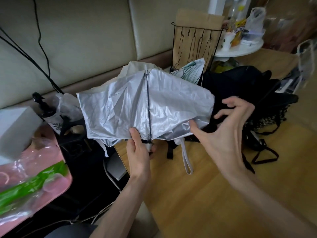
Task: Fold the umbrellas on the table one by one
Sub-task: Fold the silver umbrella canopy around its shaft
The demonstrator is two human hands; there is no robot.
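One grip does the holding: the left grip (139,152) is clenched round the silver umbrella (120,107) at its handle end, thumb on the canopy beside the dark rib (147,100). The right grip (223,133) is released, fingers spread, thumb at the loose right panel. The umbrella is held over the wooden surface (188,194). Each panel is probably best flattened toward the rib, pleat by pleat, leaving the wrist strap (186,158) free.
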